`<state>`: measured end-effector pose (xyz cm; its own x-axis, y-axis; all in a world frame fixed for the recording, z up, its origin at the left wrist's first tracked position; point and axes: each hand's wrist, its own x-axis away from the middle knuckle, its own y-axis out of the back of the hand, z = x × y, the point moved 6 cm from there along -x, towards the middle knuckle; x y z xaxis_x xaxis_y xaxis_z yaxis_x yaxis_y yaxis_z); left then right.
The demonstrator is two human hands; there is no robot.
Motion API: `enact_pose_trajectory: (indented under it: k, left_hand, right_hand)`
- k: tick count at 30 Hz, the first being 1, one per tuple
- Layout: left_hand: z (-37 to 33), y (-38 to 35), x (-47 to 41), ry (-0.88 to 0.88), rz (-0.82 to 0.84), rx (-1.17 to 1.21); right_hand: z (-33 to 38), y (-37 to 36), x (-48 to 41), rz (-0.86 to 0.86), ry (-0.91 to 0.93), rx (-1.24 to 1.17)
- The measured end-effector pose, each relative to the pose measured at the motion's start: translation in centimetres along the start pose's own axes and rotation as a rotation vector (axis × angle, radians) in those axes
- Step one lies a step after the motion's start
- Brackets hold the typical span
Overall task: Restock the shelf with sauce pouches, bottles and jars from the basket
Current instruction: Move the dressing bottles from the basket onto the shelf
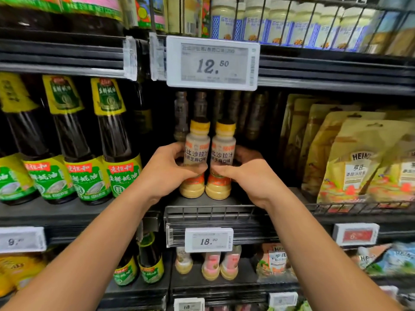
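Two small salad dressing bottles with yellow caps stand side by side at the front of the middle shelf [202,199]. My left hand [166,171] grips the left bottle [196,149] around its middle. My right hand [251,176] grips the right bottle [223,151] the same way. Both bottles are upright, and their bases look to be on the shelf. Behind them stand several darker bottles [182,115] of a similar shape. The basket is out of view.
Dark oyster sauce bottles [114,140] fill the shelf to the left, Heinz pouches [352,162] the right. A price tag reading 12.50 [212,62] hangs just above the bottles; another reading 18.90 [208,240] sits below. More small bottles [212,263] stand on the lower shelf.
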<state>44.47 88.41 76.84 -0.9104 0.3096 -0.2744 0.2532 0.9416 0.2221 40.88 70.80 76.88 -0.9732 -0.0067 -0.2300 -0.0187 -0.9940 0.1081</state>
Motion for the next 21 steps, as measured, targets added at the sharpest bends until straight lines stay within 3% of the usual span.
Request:
enact_pose_trajectory:
  k: [8, 14, 21]
  left_hand:
    - [0.1, 0.0, 0.5, 0.018, -0.034, -0.077]
    - [0.7, 0.2, 1.4, 0.124, 0.101, -0.54]
    - [0.7, 0.0, -0.1, 0.168, 0.054, -0.671]
  right_hand:
    - [-0.7, 1.0, 0.0, 0.074, -0.124, 0.317]
    - [0.0, 2.1, 0.8, 0.15, -0.185, 0.708]
    - [-0.3, 1.2, -1.1, 0.144, -0.256, 0.885]
